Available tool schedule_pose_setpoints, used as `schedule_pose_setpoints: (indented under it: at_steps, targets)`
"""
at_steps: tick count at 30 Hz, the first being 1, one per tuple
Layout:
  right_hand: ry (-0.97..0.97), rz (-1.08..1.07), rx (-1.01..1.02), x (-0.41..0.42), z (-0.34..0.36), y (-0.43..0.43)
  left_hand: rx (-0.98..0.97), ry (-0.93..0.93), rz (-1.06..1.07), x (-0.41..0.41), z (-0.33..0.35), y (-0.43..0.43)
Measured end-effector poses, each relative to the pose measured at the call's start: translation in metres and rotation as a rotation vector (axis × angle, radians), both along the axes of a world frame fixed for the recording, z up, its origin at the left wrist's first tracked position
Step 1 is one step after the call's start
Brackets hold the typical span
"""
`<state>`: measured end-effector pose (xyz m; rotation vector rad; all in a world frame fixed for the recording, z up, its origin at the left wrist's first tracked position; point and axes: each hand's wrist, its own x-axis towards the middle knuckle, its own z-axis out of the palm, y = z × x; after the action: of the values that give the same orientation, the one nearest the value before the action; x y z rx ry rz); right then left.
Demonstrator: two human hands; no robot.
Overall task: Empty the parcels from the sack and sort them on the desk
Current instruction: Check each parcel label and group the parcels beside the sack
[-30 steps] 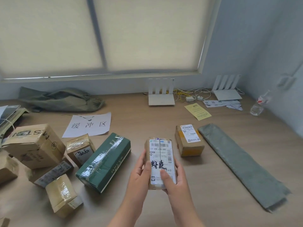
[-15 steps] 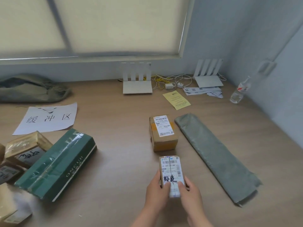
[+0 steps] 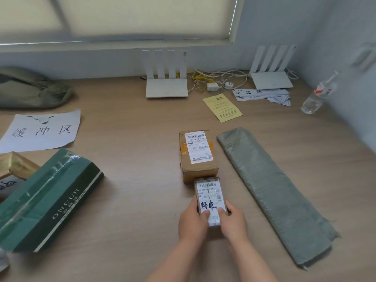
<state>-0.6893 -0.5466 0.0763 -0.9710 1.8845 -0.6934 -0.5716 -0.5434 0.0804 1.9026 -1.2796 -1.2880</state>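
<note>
Head view showed the left hand (image 3: 192, 218) and right hand (image 3: 234, 222) gripping a small labelled parcel (image 3: 209, 193) from either side, thumbs on its label, over the desk (image 3: 132, 200). Its far end met a brown box (image 3: 197, 159); a grey mailer (image 3: 268, 192) lay right, the sack (image 3: 30, 88) far left.

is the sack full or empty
Likely empty: the sack lies slumped and low, with no boxy bulges. Its inside is hidden, so I cannot tell for sure.

Wooden desk (image 3: 132, 200) bears parcels (image 3: 198, 157), routers (image 3: 166, 89), papers (image 3: 222, 107), bottle (image 3: 316, 96).
</note>
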Motion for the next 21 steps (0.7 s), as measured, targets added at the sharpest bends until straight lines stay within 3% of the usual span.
schedule_pose_setpoints:
  at_steps: [10,13,15,17,21]
  targets:
    - [0.072,-0.026,-0.023,0.005,-0.006,-0.008,0.065,0.017,-0.04,0.006,-0.01,-0.006]
    - [0.272,-0.091,-0.027,0.013,0.008,0.003,0.111,0.065,-0.035,0.03,-0.002,0.005]
    - [0.348,-0.126,-0.15,0.03,0.026,0.015,0.075,0.117,0.011,0.053,0.01,0.02]
    - [0.247,-0.111,-0.261,0.058,0.043,0.031,0.015,0.143,0.057,0.083,0.02,0.035]
    - [-0.127,-0.003,-0.24,0.128,0.068,0.059,-0.101,0.109,0.1,0.151,0.047,0.064]
